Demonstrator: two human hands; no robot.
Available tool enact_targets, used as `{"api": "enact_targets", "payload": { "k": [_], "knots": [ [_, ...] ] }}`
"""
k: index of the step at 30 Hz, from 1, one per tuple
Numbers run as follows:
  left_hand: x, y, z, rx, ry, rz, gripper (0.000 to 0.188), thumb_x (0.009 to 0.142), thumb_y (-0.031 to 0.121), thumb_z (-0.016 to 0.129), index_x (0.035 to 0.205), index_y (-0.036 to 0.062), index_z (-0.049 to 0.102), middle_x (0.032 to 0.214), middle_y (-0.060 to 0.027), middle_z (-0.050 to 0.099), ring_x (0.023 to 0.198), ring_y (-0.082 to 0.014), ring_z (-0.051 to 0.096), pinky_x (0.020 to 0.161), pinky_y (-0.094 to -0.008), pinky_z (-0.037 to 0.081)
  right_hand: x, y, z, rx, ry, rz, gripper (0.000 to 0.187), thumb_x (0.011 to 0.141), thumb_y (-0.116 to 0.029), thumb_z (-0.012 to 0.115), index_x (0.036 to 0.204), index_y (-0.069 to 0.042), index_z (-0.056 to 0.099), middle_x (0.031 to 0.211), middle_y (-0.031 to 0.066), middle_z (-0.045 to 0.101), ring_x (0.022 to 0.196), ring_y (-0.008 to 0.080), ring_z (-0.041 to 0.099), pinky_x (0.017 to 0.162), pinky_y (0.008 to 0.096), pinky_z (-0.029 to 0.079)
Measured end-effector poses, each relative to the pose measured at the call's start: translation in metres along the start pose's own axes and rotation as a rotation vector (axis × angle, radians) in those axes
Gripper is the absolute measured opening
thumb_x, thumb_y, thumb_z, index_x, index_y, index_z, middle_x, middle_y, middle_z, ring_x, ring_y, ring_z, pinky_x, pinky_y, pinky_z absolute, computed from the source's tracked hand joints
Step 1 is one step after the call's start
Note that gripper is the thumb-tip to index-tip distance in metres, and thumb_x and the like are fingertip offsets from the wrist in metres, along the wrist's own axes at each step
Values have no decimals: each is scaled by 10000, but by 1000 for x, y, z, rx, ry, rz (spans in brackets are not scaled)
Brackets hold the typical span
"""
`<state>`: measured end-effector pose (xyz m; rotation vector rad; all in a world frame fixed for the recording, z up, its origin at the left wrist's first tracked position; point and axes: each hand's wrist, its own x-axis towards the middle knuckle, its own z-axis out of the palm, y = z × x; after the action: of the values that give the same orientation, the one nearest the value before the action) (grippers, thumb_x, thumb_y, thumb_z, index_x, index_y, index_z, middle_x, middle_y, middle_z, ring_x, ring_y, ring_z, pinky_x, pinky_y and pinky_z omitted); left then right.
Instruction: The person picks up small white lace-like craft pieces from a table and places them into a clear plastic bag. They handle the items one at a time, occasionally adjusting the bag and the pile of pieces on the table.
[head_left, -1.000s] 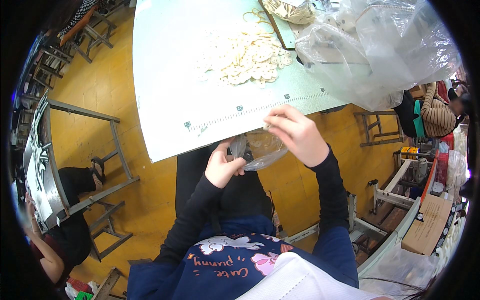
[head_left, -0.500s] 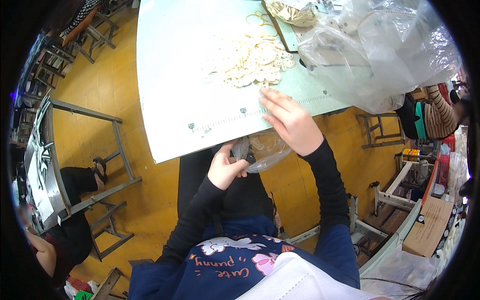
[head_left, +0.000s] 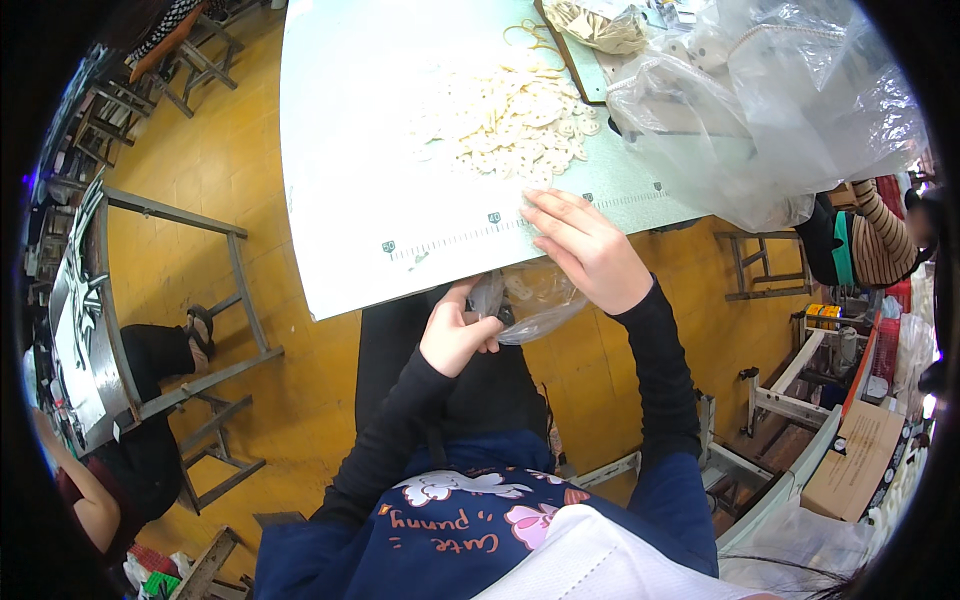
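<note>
A loose pile of small flat cream-coloured pieces with holes [head_left: 525, 115] lies on the pale table [head_left: 350, 180]. My right hand [head_left: 595, 250] rests palm down over the table's near edge, fingers stretched out and pointing at the pile. One small piece shows at its fingertips; I cannot tell whether they touch it. Just below the edge, my left hand [head_left: 458, 332] pinches the rim of a clear plastic bag [head_left: 545, 310]. Several pale pieces are visible through the bag, whose mouth lies beneath my right hand.
Large clear plastic bags [head_left: 780, 90] spread over the table's right side, beside a dark-edged board [head_left: 572, 50] and a few rubber bands [head_left: 525, 35]. Metal-framed tables and stools [head_left: 235, 290] stand on the yellow tiled floor. Other people sit at left and right. A cardboard box [head_left: 855, 455] is at lower right.
My right hand has slid slightly toward the table's near edge, away from the pile. My left hand keeps its grip on the bag. The whole view has shifted a little.
</note>
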<state>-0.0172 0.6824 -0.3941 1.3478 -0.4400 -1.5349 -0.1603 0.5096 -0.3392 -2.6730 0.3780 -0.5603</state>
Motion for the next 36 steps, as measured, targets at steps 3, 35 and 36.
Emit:
{"api": "enact_targets", "payload": {
  "k": [3, 35, 36],
  "knots": [
    [0, 0, 0, -2, -2, 19, 698, 788, -24, 600, 1415, -126, 309, 1251, -228, 538, 599, -141, 616, 531, -230, 481, 0, 1, -3, -33, 47, 42, 371, 857, -113, 667, 1209, -10, 617, 1269, 146, 599, 1158, 306, 561, 986, 391, 457],
    [0, -1, 2, 30, -1, 23, 713, 782, -5, 592, 1429, -104, 306, 1007, -174, 600, 583, -130, 606, 528, -225, 477, -6, -34, -15, -43, 10, 9, 333, 827, -90, 687, 1152, -30, 653, 1213, 106, 629, 1102, 275, 584, 910, 381, 466],
    [-1, -1, 1, 31, -4, 33, 729, 783, 19, 603, 1432, -105, 296, 849, -132, 612, 579, -128, 604, 533, -224, 477, 1, -29, -11, -57, 32, 31, 346, 826, -81, 687, 1166, -26, 651, 1231, 113, 626, 1124, 288, 580, 923, 385, 466]
  ]
}}
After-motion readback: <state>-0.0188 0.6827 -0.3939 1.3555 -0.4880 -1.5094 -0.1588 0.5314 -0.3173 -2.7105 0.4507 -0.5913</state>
